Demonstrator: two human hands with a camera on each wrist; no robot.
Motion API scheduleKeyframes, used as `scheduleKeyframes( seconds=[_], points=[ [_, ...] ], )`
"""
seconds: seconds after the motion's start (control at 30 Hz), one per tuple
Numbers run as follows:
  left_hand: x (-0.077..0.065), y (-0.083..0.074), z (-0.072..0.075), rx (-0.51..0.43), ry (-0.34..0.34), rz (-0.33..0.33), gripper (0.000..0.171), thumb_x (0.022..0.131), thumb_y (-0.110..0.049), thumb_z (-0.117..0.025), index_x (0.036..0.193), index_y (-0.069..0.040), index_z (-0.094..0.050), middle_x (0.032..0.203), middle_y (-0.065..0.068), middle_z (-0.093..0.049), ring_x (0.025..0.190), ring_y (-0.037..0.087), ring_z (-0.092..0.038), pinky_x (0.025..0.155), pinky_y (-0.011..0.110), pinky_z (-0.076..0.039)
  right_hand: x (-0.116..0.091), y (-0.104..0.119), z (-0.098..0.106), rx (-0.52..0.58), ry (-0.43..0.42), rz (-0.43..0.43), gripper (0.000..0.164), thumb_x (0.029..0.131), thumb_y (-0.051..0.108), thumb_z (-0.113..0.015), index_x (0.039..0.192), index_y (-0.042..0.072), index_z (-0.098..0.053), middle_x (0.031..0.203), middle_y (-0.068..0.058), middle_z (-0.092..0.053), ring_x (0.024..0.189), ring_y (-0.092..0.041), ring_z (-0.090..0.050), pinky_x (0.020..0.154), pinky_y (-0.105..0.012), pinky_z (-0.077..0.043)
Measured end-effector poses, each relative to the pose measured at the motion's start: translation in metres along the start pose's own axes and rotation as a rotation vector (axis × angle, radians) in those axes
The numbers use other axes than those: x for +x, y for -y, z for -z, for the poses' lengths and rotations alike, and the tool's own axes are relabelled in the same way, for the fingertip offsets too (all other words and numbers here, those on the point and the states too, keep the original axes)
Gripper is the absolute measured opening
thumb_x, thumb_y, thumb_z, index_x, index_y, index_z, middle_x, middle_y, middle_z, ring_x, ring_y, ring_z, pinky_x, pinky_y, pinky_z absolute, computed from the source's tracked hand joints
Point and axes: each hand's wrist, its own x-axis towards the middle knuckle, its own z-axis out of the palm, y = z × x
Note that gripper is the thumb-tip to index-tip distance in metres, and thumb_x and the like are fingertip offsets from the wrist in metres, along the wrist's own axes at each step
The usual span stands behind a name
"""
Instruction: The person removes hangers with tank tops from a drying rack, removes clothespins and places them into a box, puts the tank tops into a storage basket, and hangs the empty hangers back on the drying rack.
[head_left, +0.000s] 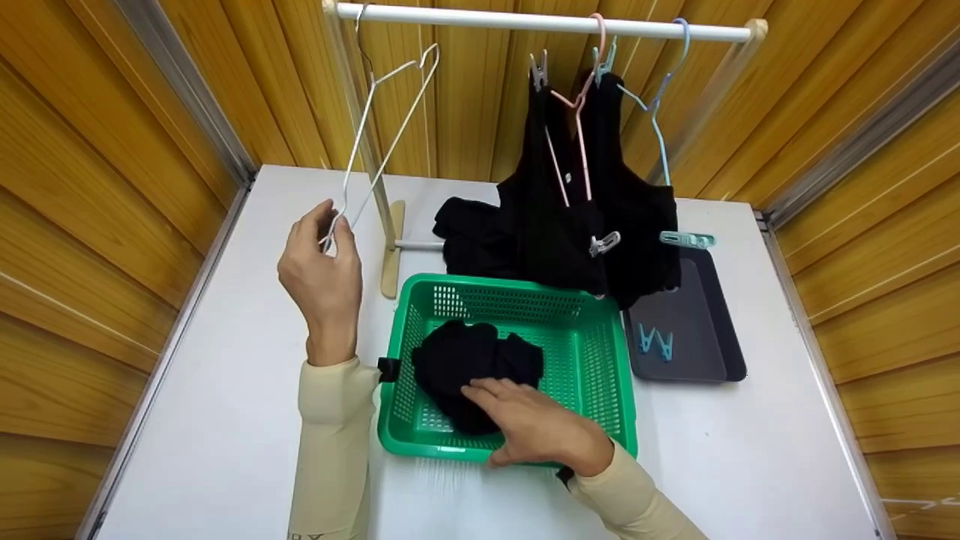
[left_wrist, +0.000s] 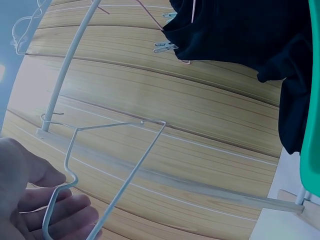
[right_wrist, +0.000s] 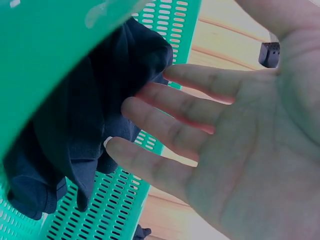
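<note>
My left hand (head_left: 322, 266) is at the lower end of a white wire clothes hanger (head_left: 358, 142) hooked on the rail. In the left wrist view the fingers curl around that hanger's end (left_wrist: 107, 210), with the thumb beside the wire. My right hand (head_left: 536, 424) reaches over the near rim of a green plastic basket (head_left: 615, 442). Its fingers are straight, and the tips are at a bunched black garment (head_left: 465, 367) inside. In the right wrist view the palm shows, with nothing gripped against the black fabric (right_wrist: 75, 120).
Black garments (head_left: 555, 225) hang from the white rail (head_left: 525, 19) on a pink hanger (head_left: 581, 112), with clothespins clipped on. A blue hanger (head_left: 658, 105) hangs at right. Two blue clothespins (head_left: 656, 343) lie in a dark grey tray (head_left: 697, 307). Wood-grain walls surround the white table (head_left: 202, 360).
</note>
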Motion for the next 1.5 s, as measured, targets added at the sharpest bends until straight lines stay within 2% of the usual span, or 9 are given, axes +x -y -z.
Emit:
scheduleKeyframes(
  seconds=[0.17, 0.27, 0.37, 0.53, 0.73, 0.87, 1.03, 1.23, 1.5],
  points=[
    [-0.005, -0.010, 0.001, 0.003, -0.106, -0.055, 0.020, 0.100, -0.003, -0.071, 0.118, 0.003, -0.076, 0.115, 0.017, -0.075, 0.112, 0.030, -0.070, 0.098, 0.046, -0.055, -0.001, -0.004, 0.001, 0.024, 0.000, -0.002, 0.094, 0.084, 0.026, -0.094, 0.161, 0.006, -0.044, 0.165, -0.014, -0.041, 0.149, -0.035, -0.041, 0.118, -0.059, -0.037],
    [-0.010, -0.023, -0.003, -0.056, -0.193, -0.149, 0.018, 0.098, 0.000, -0.070, 0.114, 0.003, -0.076, 0.114, 0.015, -0.074, 0.114, 0.030, -0.067, 0.103, 0.043, -0.052, -0.002, -0.006, 0.000, 0.015, 0.000, 0.016, 0.092, 0.086, 0.026, -0.093, 0.160, 0.006, -0.045, 0.164, -0.014, -0.042, 0.148, -0.034, -0.042, 0.117, -0.058, -0.038],
    [-0.018, -0.041, -0.012, -0.145, -0.199, -0.253, 0.016, 0.097, 0.001, -0.070, 0.112, 0.004, -0.075, 0.112, 0.014, -0.075, 0.110, 0.030, -0.068, 0.101, 0.039, -0.053, -0.002, -0.006, -0.001, -0.002, -0.017, 0.041, 0.089, 0.086, 0.026, -0.093, 0.159, 0.006, -0.046, 0.163, -0.015, -0.043, 0.147, -0.034, -0.044, 0.116, -0.057, -0.041],
    [-0.032, -0.070, -0.034, -0.252, -0.055, -0.318, 0.015, 0.097, -0.003, -0.073, 0.111, 0.001, -0.076, 0.110, 0.012, -0.075, 0.107, 0.028, -0.071, 0.096, 0.039, -0.056, -0.005, -0.008, -0.002, 0.007, -0.039, 0.054, 0.086, 0.086, 0.027, -0.093, 0.158, 0.006, -0.049, 0.161, -0.015, -0.046, 0.147, -0.033, -0.045, 0.116, -0.057, -0.040],
    [-0.043, -0.086, -0.055, -0.258, 0.142, -0.288, 0.018, 0.100, -0.011, -0.072, 0.114, -0.001, -0.076, 0.111, 0.010, -0.074, 0.106, 0.024, -0.071, 0.093, 0.039, -0.057, -0.014, -0.017, 0.002, 0.101, -0.095, 0.014, 0.083, 0.090, 0.036, -0.089, 0.157, 0.006, -0.050, 0.159, -0.014, -0.048, 0.144, -0.033, -0.047, 0.116, -0.055, -0.042],
    [-0.051, -0.095, -0.064, -0.247, 0.231, -0.255, 0.021, 0.100, -0.015, -0.074, 0.115, -0.001, -0.075, 0.112, 0.010, -0.074, 0.104, 0.023, -0.072, 0.090, 0.037, -0.058, -0.027, -0.029, 0.009, 0.218, -0.183, -0.024, 0.078, 0.094, 0.041, -0.083, 0.156, 0.006, -0.051, 0.157, -0.015, -0.050, 0.143, -0.035, -0.048, 0.114, -0.056, -0.042],
    [-0.064, -0.111, -0.073, -0.248, 0.316, -0.258, 0.029, 0.099, -0.023, -0.077, 0.118, -0.001, -0.075, 0.114, 0.010, -0.075, 0.106, 0.023, -0.072, 0.091, 0.035, -0.058, -0.046, -0.047, 0.020, 0.314, -0.350, -0.085, 0.071, 0.099, 0.042, -0.077, 0.155, 0.006, -0.052, 0.155, -0.014, -0.053, 0.145, -0.038, -0.047, 0.115, -0.060, -0.040],
    [-0.081, -0.126, -0.084, -0.235, 0.380, -0.277, 0.044, 0.095, -0.034, -0.082, 0.123, -0.001, -0.073, 0.119, 0.010, -0.074, 0.107, 0.025, -0.072, 0.089, 0.035, -0.059, -0.063, -0.064, 0.028, 0.312, -0.489, -0.227, 0.066, 0.101, 0.038, -0.075, 0.153, 0.005, -0.054, 0.154, -0.017, -0.054, 0.148, -0.044, -0.041, 0.118, -0.064, -0.034],
    [-0.096, -0.133, -0.093, -0.154, 0.483, -0.265, 0.054, 0.093, -0.040, -0.084, 0.128, -0.002, -0.071, 0.123, 0.011, -0.073, 0.105, 0.025, -0.072, 0.086, 0.032, -0.060, -0.077, -0.084, 0.029, 0.279, -0.646, -0.279, 0.057, 0.102, 0.027, -0.076, 0.148, 0.000, -0.058, 0.146, -0.019, -0.060, 0.135, -0.041, -0.056, 0.109, -0.061, -0.045]
  ],
)
